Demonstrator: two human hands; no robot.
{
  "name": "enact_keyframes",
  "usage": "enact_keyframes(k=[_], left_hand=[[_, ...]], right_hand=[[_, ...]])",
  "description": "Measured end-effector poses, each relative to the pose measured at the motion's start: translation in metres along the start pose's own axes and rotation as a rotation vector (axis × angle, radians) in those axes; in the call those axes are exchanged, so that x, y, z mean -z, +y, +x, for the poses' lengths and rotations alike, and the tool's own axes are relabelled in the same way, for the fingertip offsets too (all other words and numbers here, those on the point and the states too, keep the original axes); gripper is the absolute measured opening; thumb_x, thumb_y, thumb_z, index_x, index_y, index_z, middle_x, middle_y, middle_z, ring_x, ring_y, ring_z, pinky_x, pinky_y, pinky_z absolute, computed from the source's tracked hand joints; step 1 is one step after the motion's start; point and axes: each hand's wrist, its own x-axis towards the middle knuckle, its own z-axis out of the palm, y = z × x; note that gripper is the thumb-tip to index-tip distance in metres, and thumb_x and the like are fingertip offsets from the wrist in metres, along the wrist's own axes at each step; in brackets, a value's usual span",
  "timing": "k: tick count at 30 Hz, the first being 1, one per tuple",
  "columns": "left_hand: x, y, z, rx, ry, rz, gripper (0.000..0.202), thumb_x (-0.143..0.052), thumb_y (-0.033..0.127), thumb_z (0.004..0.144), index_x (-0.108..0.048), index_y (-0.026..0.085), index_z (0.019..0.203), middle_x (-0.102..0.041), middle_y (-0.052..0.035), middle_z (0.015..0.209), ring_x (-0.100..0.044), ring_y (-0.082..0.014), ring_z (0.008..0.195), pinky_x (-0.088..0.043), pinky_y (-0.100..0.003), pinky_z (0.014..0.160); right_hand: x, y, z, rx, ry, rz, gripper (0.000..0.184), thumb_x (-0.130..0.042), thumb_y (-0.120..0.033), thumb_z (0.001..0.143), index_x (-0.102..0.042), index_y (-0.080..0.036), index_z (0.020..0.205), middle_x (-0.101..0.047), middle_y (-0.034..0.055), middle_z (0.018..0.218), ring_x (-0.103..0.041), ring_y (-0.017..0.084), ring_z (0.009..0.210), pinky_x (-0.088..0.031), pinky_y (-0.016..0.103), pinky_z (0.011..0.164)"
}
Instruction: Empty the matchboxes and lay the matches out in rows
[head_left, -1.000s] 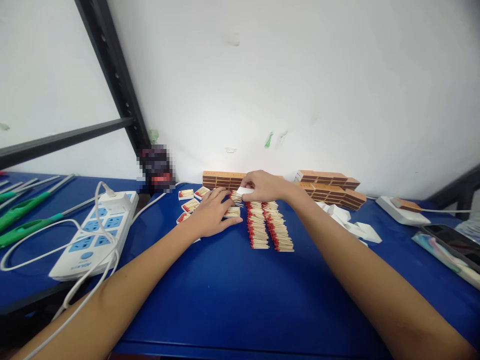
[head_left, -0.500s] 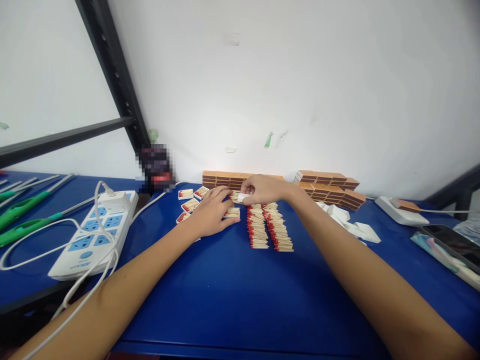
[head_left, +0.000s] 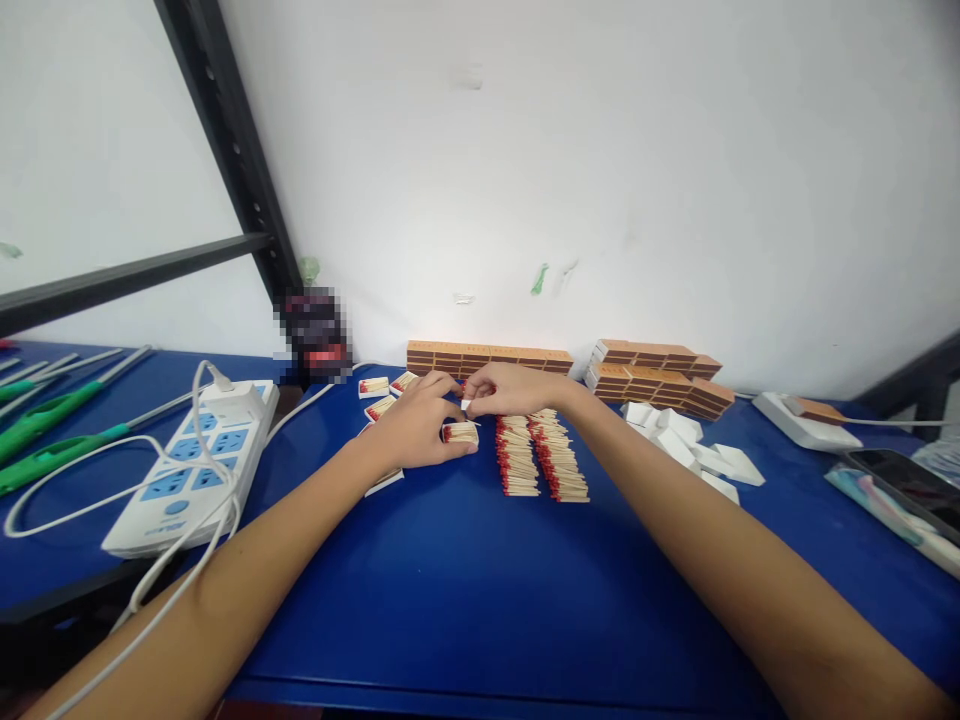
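Observation:
My left hand [head_left: 421,425] rests over a group of small matchbox trays, its thumb and fingers round a tray filled with matches [head_left: 460,433]. Just to the right, my right hand [head_left: 506,388] is closed in a pinch on a small white tray [head_left: 466,405], mostly hidden by the fingers. More filled trays [head_left: 373,387] lie left of and beneath my left hand. Below my right wrist, red-headed matches are laid in two columns, a left one [head_left: 517,458] and a right one [head_left: 559,460].
Brown matchbox covers stand in a row [head_left: 487,358] along the wall, with another stack [head_left: 652,375] to the right. Empty white trays [head_left: 675,440] are heaped by my right forearm. A power strip [head_left: 191,470] with cables lies left; a phone [head_left: 904,490] lies right.
My right hand has shifted slightly left and down with the white tray, closer to my left fingers. My left hand stays nearly in place round the filled tray.

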Motion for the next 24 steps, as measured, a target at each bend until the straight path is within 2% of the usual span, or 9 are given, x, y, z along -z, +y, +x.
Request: enact_keyframes(k=[5, 9, 13, 17, 24], left_hand=[[-0.008, -0.001, -0.002, 0.028, -0.024, 0.023, 0.048, -0.070, 0.062, 0.092, -0.080, 0.023, 0.119, -0.064, -0.0144, 0.124, -0.053, -0.0360, 0.125, -0.047, -0.055, 0.107], [-0.013, -0.002, -0.002, 0.060, -0.037, 0.049, 0.062, -0.063, 0.070, 0.094, -0.074, 0.023, 0.133, -0.059, -0.0175, 0.139, -0.046, -0.0397, 0.138, -0.041, -0.061, 0.114], [-0.012, -0.001, 0.000, 0.040, -0.002, 0.058, 0.065, -0.060, 0.074, 0.093, -0.077, 0.021, 0.126, -0.059, -0.0178, 0.140, -0.047, -0.0386, 0.138, -0.041, -0.060, 0.115], [-0.011, 0.004, 0.000, 0.016, 0.028, 0.011, 0.059, -0.064, 0.074, 0.091, -0.080, 0.024, 0.118, -0.060, -0.0153, 0.140, -0.046, -0.0387, 0.140, -0.040, -0.060, 0.117], [-0.012, 0.007, -0.001, 0.028, -0.028, 0.012, 0.063, -0.063, 0.074, 0.092, -0.075, 0.026, 0.131, -0.053, -0.0159, 0.152, -0.040, -0.0406, 0.146, -0.035, -0.064, 0.120]], right_hand=[[0.005, 0.001, -0.003, -0.029, 0.059, -0.043, 0.021, -0.065, -0.040, 0.084, -0.073, -0.021, 0.088, -0.075, 0.0027, 0.085, -0.063, 0.018, 0.075, -0.044, 0.029, 0.064], [0.009, 0.002, -0.005, -0.087, 0.157, -0.114, 0.017, -0.064, -0.035, 0.083, -0.072, -0.020, 0.083, -0.075, 0.0040, 0.080, -0.062, 0.019, 0.071, -0.043, 0.030, 0.062], [0.009, 0.002, -0.006, -0.087, 0.170, -0.124, 0.016, -0.063, -0.033, 0.083, -0.072, -0.019, 0.084, -0.074, 0.0040, 0.079, -0.061, 0.018, 0.071, -0.041, 0.030, 0.062], [0.008, 0.003, -0.005, -0.066, 0.137, -0.122, 0.018, -0.062, -0.036, 0.084, -0.070, -0.020, 0.080, -0.071, 0.0022, 0.075, -0.058, 0.017, 0.068, -0.040, 0.031, 0.061], [0.006, 0.004, -0.003, -0.072, 0.092, -0.099, 0.021, -0.062, -0.039, 0.085, -0.069, -0.020, 0.080, -0.069, 0.0025, 0.075, -0.057, 0.018, 0.070, -0.039, 0.030, 0.062]])
